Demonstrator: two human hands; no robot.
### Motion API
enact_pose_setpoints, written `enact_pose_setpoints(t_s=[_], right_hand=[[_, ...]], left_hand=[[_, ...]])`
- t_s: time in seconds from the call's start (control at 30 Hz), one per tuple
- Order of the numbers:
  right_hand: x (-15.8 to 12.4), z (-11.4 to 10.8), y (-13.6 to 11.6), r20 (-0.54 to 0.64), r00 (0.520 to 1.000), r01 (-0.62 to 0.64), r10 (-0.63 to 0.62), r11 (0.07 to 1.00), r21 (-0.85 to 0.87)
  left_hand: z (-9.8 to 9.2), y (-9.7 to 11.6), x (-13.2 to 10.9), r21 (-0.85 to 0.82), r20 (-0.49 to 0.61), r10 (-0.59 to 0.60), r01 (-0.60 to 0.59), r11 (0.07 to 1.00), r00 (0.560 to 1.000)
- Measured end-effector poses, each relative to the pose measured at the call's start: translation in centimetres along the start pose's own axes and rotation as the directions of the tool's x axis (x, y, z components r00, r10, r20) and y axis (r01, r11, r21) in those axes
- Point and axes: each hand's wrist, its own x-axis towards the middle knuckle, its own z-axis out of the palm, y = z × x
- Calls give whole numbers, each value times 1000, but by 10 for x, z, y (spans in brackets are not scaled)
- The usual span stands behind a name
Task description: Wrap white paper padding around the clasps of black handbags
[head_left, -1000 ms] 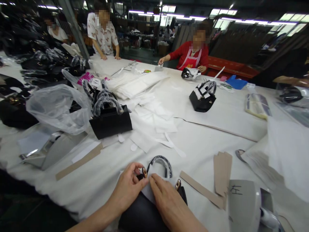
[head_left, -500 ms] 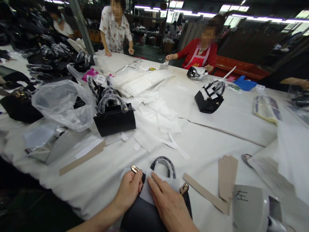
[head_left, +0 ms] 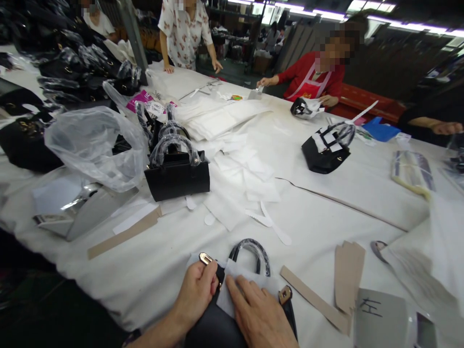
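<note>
In front of me lies a black handbag (head_left: 213, 326), its handle (head_left: 250, 245) wrapped in clear plastic and pointing away from me. My left hand (head_left: 197, 290) is closed around a black strap (head_left: 220, 271) that ends in a gold metal clasp plate (head_left: 206, 259). My right hand (head_left: 259, 309) lies flat, fingers stretched out, on a sheet of white tissue paper (head_left: 226, 302) that covers part of the bag. A second gold-tipped strap (head_left: 285, 295) sticks out to the right of that hand.
Finished-looking black bags (head_left: 177, 179) stand ahead left beside a crumpled plastic bag (head_left: 96, 145). Loose white sheets (head_left: 250, 169) cover the middle. Tan card strips (head_left: 315, 299) and a grey dispenser (head_left: 380, 316) lie right. Co-workers (head_left: 311, 79) stand across the table.
The view has shifted slightly, so most things sit a little further right. Both hands keep their places on the handbag; the right fingers lie slightly lower on the tissue paper.
</note>
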Motion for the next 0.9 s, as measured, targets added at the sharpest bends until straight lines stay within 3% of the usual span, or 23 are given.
enact_pose_setpoints(t_s=[0.1, 0.3, 0.47, 0.57, 0.67, 0.77, 0.83, 0.9], right_hand=[[2, -3, -1, 46, 999, -21, 17, 997, 79], [14, -3, -9, 78, 974, -225, 215, 958, 178], [17, -1, -13, -7, 991, -130, 131, 989, 75], [19, 6, -15, -68, 982, -167, 178, 975, 145], [19, 5, -12, -66, 957, -237, 284, 891, 387], [11, -13, 0, -136, 934, -175, 329, 756, 631], [0, -30, 10, -282, 880, -125, 382, 759, 639], [-13, -43, 19, -403, 802, -178, 441, 820, 543]], left_hand=[[-2, 2, -1, 63, 15, 18, -19, 998, 1000], [-4, 4, -6, 132, 22, 37, -39, 990, 999], [-2, 4, -7, 200, 47, 96, -104, 974, 994], [0, 7, -3, 296, 37, 166, -170, 940, 985], [1, 11, 2, 346, 66, 191, -202, 916, 979], [1, 16, 2, 300, 104, 165, -189, 935, 981], [1, 18, 1, 249, 103, 163, -184, 951, 981], [2, 20, -2, 225, 86, 188, -203, 953, 978]])
